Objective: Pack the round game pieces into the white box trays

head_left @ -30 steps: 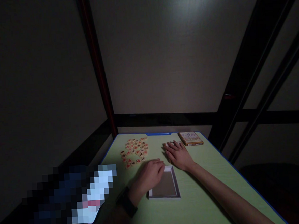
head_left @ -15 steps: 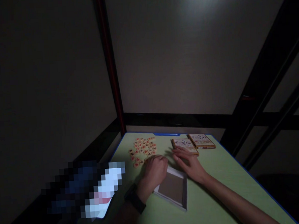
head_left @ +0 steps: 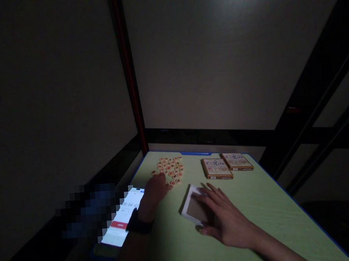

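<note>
Round xiangqi pieces [head_left: 172,169] with red and black characters lie loosely spread at the back left of the table. My left hand [head_left: 156,190], with a dark watch on its wrist, is over their near edge. Its fingers bend down among the pieces and its thumb stands apart; the fingertips are partly hidden. A shallow white-rimmed box [head_left: 191,208] with a brown bottom stands at mid-table, no pieces showing inside. My right hand [head_left: 223,212] spans its right side, thumb at the near edge, fingers across the far side and one reaching over the inside.
Two flat printed boxes, one [head_left: 217,168] nearer and one [head_left: 237,161] farther right, lie at the back right. A lit phone [head_left: 117,228] showing a timer lies at the left edge. The green table [head_left: 274,215] has a blue rim; walls [head_left: 200,73] rise behind.
My left hand has moved left from the shallow box to the pieces. My right hand has come nearer and taken hold of the box, which has turned.
</note>
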A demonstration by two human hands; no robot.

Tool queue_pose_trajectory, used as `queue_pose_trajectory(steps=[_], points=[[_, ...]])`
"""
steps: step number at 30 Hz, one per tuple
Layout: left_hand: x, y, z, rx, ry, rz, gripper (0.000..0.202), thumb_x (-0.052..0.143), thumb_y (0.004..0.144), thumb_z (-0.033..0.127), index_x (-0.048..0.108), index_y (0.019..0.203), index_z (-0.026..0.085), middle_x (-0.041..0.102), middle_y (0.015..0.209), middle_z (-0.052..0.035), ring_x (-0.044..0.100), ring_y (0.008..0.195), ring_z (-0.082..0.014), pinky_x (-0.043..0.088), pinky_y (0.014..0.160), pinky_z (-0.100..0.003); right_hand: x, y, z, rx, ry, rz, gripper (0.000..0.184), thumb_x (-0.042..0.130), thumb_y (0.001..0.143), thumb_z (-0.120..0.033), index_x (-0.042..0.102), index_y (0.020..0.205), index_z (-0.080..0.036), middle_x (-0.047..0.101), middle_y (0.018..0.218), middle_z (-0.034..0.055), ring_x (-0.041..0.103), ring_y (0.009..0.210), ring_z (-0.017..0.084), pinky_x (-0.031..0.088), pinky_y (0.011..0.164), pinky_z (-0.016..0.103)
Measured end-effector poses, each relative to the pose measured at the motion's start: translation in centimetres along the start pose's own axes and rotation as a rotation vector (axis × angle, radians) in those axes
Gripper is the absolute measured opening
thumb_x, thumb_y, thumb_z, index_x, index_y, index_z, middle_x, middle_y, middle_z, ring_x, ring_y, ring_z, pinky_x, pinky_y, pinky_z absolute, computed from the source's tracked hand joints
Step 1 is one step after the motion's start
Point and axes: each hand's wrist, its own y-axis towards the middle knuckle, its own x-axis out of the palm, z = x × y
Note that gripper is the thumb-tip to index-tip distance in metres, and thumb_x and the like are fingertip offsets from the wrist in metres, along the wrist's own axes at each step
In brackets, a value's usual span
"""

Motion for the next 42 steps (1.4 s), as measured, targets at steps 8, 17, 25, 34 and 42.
queue_pose_trajectory(steps=[8,17,25,34,42], points=[[1.0,0.8,0.5,0.074,-0.017,0.07,0.017,0.052,0.093,0.023,0.061,0.102,0.012,0.068,0.106,-0.0151,0.062,0.104,-0.0234,0.045,0.091,-0.031,-1.6,0.7,2.0,-0.105,0.204,-0.033,0.068,0.078,0.073,-0.043,0.055,0.133,-0.019,0.043,0.146,0.0192,0.043,0.134,0.032,0.039,0.108,0.05],[-0.7,-0.3,2.7,0.019,0.046,0.082,0.018,0.05,0.092,0.018,0.063,0.104,0.015,0.068,0.107,-0.014,0.066,0.099,-0.024,0.05,0.082,-0.033,-1.6,0.6,2.0,-0.071,0.221,-0.071,0.079,0.079,0.069,-0.051,0.053,0.137,-0.019,0.038,0.149,0.0194,0.038,0.137,0.035,0.035,0.111,0.05],[-1.5,-1.7,6.3,0.056,-0.034,0.199,0.023,0.04,0.093,0.018,0.059,0.105,0.017,0.07,0.094,-0.0108,0.068,0.087,-0.0231,0.05,0.073,-0.031,-2.8,2.3,3.6,-0.002,0.226,0.087,0.052,0.069,0.081,-0.049,0.063,0.123,-0.02,0.055,0.137,0.0162,0.051,0.126,0.031,0.041,0.106,0.048],[-0.1,-2.6,8.2,0.285,-0.221,0.193,0.021,0.046,0.087,0.024,0.067,0.088,0.02,0.071,0.088,-0.0058,0.066,0.082,-0.0211,0.047,0.077,-0.032,-3.1,16.2,5.0,0.058,-0.016,0.111,0.023,0.054,0.084,-0.013,0.075,0.091,-0.015,0.076,0.09,0.008,0.067,0.08,0.019,0.046,0.073,0.025],[0.0,-2.2,7.6,0.262,-0.231,0.157,0.022,0.05,0.083,0.026,0.07,0.085,0.019,0.073,0.085,-0.0074,0.067,0.083,-0.0238,0.048,0.08,-0.036,0.4,26.2,3.0,0.028,-0.201,-0.074,0.027,0.059,0.073,-0.006,0.077,0.09,-0.016,0.076,0.088,0.0076,0.067,0.079,0.018,0.041,0.066,0.021]])
